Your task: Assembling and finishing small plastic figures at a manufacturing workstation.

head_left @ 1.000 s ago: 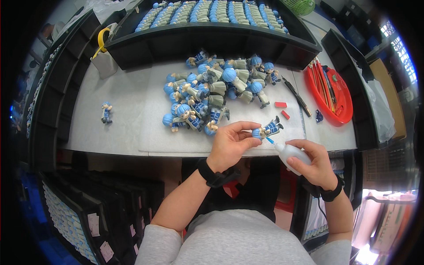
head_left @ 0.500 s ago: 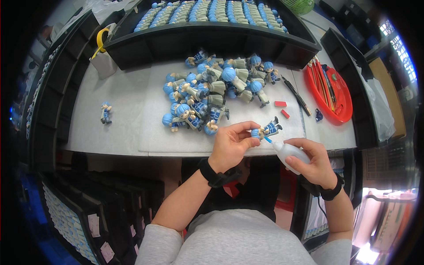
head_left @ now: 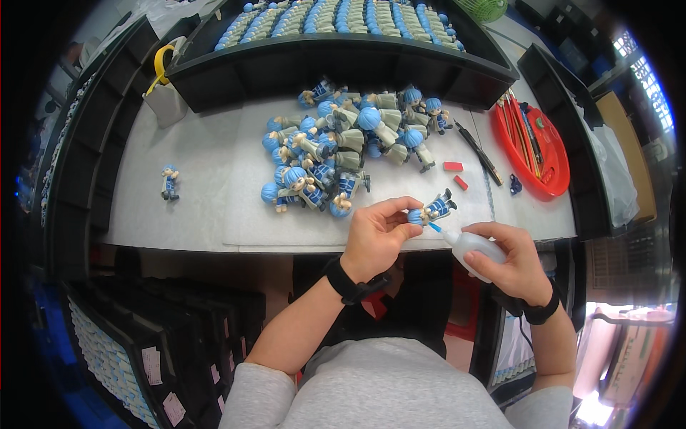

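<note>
Between the thumb and fingers of my left hand [head_left: 377,232] is a small blue-haired figurine [head_left: 438,208] in a blue outfit, gripped by its head with its dark feet pointing up and right. My right hand [head_left: 509,259] wraps round a translucent white squeeze bottle [head_left: 475,250]. The bottle's thin blue nozzle [head_left: 434,227] is at the figurine's neck; whether it touches I cannot tell. Just beyond my left hand lies a heap of like figurines [head_left: 343,136], some showing pale grey-green backs.
A black tray [head_left: 343,68] of lined-up figurines stands at the back. One figurine [head_left: 169,183] lies alone at left, near a grey holder [head_left: 166,106] with yellow tape [head_left: 160,63]. Rightward are red blocks [head_left: 453,166], a black pen-like tool [head_left: 479,152] and a red dish [head_left: 554,179] with brushes.
Almost nothing differs. My right hand and the bottle have shifted very slightly to the right, while my left hand keeps the figurine in nearly the same place.
</note>
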The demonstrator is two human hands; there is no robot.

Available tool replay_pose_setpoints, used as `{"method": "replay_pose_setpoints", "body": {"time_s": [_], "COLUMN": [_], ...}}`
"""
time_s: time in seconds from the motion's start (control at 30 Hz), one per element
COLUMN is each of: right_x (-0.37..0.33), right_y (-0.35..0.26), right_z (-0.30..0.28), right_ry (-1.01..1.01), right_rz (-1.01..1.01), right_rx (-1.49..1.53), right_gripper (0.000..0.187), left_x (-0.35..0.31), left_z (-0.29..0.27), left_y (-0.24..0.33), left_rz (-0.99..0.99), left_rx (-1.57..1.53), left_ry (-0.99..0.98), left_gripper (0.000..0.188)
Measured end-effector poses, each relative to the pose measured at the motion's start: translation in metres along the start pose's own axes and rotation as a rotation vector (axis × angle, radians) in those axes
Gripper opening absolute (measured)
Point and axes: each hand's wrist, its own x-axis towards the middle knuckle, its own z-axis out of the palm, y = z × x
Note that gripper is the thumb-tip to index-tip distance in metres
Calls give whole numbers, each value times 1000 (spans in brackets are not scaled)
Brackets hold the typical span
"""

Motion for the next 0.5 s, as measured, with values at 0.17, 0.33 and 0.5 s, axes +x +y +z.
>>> {"method": "replay_pose_setpoints", "body": {"time_s": [0.17,0.33,0.5], "right_x": [0,3,7], "right_y": [-11,-22,-33], "right_z": [-1,-1,-4], "right_ry": [-10,-9,-38], "right_rz": [86,141,239], "right_rx": [41,76,83], "right_gripper": [27,26,27], "left_x": [0,0,0], "left_z": [1,1,1], "left_y": [0,1,2], "left_rz": [21,23,19], "left_rx": [41,34,40], "left_ry": [11,11,5], "left_gripper": [34,34,34]}}
